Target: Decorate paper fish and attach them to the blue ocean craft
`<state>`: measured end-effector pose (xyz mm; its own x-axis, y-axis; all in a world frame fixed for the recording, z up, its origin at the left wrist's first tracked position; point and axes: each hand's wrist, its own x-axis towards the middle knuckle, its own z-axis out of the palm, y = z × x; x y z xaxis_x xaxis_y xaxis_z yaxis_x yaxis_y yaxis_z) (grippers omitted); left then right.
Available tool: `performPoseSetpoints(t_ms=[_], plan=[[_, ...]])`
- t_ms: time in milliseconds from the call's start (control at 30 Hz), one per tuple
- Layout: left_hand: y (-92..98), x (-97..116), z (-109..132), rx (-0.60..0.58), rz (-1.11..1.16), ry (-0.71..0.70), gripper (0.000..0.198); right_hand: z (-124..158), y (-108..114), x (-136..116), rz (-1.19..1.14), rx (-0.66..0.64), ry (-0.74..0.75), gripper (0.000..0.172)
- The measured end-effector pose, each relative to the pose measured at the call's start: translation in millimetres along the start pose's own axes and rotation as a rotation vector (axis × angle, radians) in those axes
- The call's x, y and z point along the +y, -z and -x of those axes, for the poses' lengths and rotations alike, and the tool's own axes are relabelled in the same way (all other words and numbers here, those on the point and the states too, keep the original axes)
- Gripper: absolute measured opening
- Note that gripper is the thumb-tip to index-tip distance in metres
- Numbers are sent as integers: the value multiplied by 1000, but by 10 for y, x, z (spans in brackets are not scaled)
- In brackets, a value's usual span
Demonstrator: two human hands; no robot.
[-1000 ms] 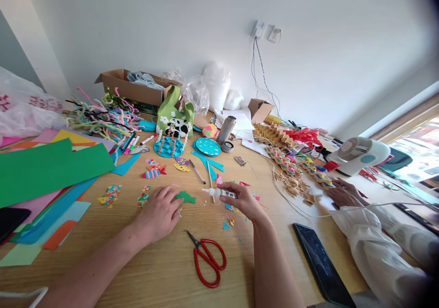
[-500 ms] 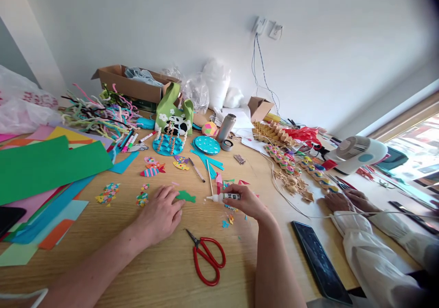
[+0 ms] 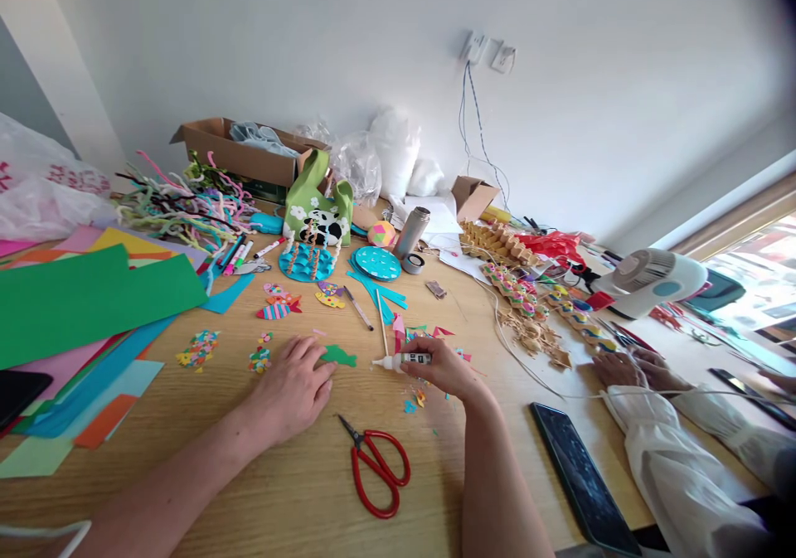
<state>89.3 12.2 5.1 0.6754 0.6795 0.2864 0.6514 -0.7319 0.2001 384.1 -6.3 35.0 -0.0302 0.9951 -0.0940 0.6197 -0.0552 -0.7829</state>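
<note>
Our left hand (image 3: 293,388) rests loose by the green fish (image 3: 339,356); our right hand (image 3: 446,367) grips the glue bottle (image 3: 396,362). Gluing seems underway; next needs careful aim.

In the middle, the left hand (image 3: 295,388) hides a bit of the green fish (image 3: 341,356), and the right hand (image 3: 444,369) covers part of the small bottle (image 3: 401,361), whose letters (image 3: 418,358) are too tiny to read. The left edge cuts off a black thing (image 3: 21,392) and a plastic bag (image 3: 50,185); a white sleeve (image 3: 665,467) fades into the dark lower right corner.
</note>
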Motion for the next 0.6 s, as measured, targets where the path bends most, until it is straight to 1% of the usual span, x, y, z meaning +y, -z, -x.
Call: performPoseSetpoints(t_ms=[100,167,233,300,367,467,600], plan=[[-2,0,0,8,4,-3,31,0,16,-14,47,-24,-16,20],[-9,2,3,6,1,-1,30,-5,15,-25,29,-21,-4,25],[-21,5,8,7,-5,3,30,-16,-23,-51,-9,16,26,32],[-35,11,14,11,-11,5,29,-30,-111,-99,-27,65,65,35],[-44,18,18,12,-21,9,29,-40,-235,-164,-25,94,117,33],[-41,32,20,3,-42,21,30,-39,-409,-258,15,93,219,25],[-23,48,18,-6,-52,30,30,-33,-514,-305,72,93,327,22]])
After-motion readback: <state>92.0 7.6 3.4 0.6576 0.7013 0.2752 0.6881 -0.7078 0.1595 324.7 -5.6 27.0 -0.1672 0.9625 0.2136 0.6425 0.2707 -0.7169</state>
